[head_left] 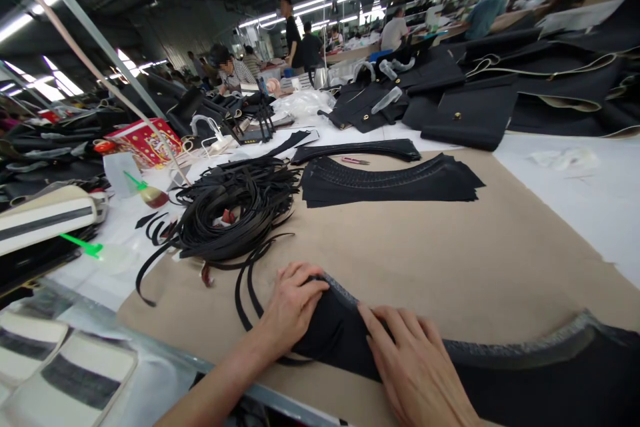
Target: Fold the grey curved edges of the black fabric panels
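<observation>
Brown work surface [425, 247]; black panel [530, 390] on it at the near edge, running off right, grey band [517, 349] along its curved upper edge. Coil of straps [200, 227] farther back, black stack [390, 188] right of it. Right hand [413, 353] on panel, fingers slightly spread; left hand [291, 300] curled over panel's left end, can't tell if pinching. Pink tool [354, 161] behind stack.

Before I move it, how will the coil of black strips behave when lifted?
The coil of black strips will probably flop, since its strips bend in loose curves. It may unravel: several ends stray outward. Rolling seems unlikely, as it lies flat.
</observation>
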### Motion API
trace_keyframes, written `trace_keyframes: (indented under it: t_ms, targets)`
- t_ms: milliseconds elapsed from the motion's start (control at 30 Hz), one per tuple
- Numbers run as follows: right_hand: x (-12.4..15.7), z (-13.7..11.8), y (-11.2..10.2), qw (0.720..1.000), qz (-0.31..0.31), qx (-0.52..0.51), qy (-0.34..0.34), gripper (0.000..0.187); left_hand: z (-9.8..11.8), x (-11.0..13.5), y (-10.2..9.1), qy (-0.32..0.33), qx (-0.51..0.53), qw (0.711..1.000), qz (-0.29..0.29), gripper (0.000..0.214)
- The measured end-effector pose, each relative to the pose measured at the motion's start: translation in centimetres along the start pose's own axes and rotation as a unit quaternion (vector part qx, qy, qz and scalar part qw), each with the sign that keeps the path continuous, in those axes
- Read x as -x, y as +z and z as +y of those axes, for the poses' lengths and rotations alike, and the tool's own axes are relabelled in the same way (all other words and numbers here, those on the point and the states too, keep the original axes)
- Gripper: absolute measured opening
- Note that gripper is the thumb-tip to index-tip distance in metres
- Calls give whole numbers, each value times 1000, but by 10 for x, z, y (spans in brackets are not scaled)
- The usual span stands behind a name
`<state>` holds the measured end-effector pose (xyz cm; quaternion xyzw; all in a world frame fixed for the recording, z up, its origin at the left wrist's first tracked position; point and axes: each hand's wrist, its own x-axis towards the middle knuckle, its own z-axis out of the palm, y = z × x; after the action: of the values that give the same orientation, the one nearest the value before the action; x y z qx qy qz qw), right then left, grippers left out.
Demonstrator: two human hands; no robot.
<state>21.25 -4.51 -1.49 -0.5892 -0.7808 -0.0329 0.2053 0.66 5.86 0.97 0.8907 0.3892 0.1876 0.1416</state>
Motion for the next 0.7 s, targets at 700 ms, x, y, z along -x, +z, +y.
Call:
trace_keyframes:
  t_ms: [700]
  targets:
    - [-64, -16, 7, 968, -103, -185, 133, 19, -12, -50, -23, 69, -2, 986, -153, 23]
